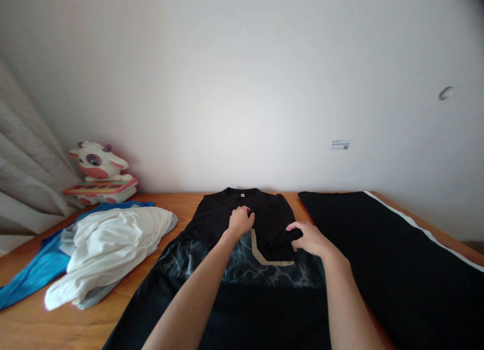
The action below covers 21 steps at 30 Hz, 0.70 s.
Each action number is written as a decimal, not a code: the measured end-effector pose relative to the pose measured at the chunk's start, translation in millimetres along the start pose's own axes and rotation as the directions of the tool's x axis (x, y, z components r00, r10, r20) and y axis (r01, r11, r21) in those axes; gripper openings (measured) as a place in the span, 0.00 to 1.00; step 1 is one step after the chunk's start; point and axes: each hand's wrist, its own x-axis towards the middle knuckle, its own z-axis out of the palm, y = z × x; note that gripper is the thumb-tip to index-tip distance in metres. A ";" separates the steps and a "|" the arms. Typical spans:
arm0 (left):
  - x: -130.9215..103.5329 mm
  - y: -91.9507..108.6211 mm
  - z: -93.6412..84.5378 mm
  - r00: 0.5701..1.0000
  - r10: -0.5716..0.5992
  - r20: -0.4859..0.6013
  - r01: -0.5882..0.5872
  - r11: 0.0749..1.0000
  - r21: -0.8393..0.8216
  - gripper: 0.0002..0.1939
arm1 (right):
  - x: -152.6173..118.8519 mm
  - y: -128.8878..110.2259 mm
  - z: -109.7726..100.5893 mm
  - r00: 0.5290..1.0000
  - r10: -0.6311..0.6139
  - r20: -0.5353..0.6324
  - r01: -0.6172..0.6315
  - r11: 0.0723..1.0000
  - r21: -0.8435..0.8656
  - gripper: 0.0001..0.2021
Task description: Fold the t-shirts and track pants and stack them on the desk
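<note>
A black shirt point(264, 309) with a dark patterned band and a beige strip lies spread out in the middle, its collar toward the wall. My left hand point(241, 221) rests on the upper chest, fingers curled and pressed on the fabric; whether it pinches any cloth is hard to see. Over at the shirt's right side, my right hand point(305, 237) grips a bunched fold of the black sleeve between thumb and fingers. That sleeve lies folded inward over the front.
Black fabric with a white stripe point(378, 259) lies on the right. White cloth point(113, 244) is heaped over blue cloth point(41, 274) on the left of the wooden table point(71, 330). A cow toy point(100, 173) stands behind them, near a curtain point(26, 153).
</note>
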 end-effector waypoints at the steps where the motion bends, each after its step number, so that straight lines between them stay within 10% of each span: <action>1: 6.7 2.1 4.7 0.999 -0.049 -0.009 0.049 0.999 -0.005 0.14 | -0.3 -1.7 -0.4 1.000 -0.007 0.006 0.007 1.000 -0.002 0.25; 8: 22.7 1.6 3.1 0.989 -0.144 0.036 0.148 0.964 -0.219 0.05 | -3.3 -11.4 -9.3 0.999 -0.033 0.036 0.032 0.999 0.017 0.09; 21: 5.7 -27.8 -23.3 0.924 -0.257 0.283 0.371 0.784 -0.498 0.18 | -3.6 -7.4 -12.3 0.997 0.040 0.066 -0.044 0.997 0.070 0.23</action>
